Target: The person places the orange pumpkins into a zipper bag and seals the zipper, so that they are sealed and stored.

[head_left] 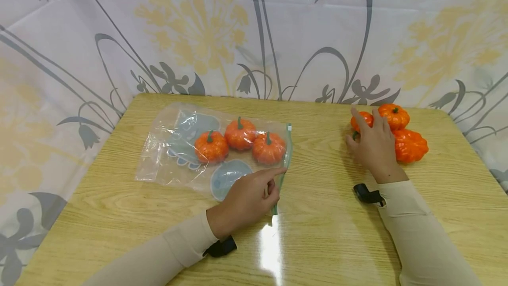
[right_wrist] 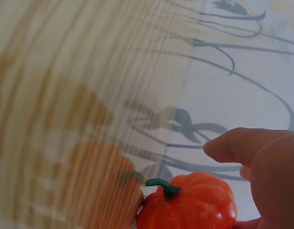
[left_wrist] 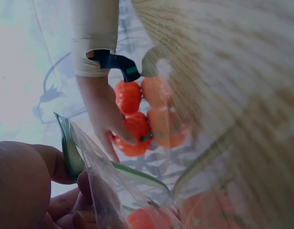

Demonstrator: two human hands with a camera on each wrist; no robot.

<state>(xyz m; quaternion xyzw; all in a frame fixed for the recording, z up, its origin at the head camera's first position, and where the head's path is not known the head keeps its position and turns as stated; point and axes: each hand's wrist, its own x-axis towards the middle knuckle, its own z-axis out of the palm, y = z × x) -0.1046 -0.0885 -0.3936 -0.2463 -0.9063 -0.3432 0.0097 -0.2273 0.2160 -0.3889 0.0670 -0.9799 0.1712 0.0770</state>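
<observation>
A clear zip bag (head_left: 186, 175) with a green zip edge (head_left: 289, 144) lies flat on the table, three small orange toy pumpkins (head_left: 240, 134) with green stems inside. My left hand (head_left: 250, 193) pinches the bag at its zip edge; in the left wrist view the thumb and fingers stand on both sides of the lifted green strip (left_wrist: 70, 152), and the mouth gapes. At the right, my right hand (head_left: 373, 147) reaches over a toy pumpkin (right_wrist: 190, 202) with its fingers spread. The thumb stands apart from that pumpkin in the right wrist view.
Two more toy pumpkins, one at the back (head_left: 394, 116) and a larger ribbed one (head_left: 410, 145), sit right beside my right hand. The wooden table (head_left: 317, 242) ends at a flower-patterned cloth (head_left: 278, 25) behind. Blue shapes are printed on the bag.
</observation>
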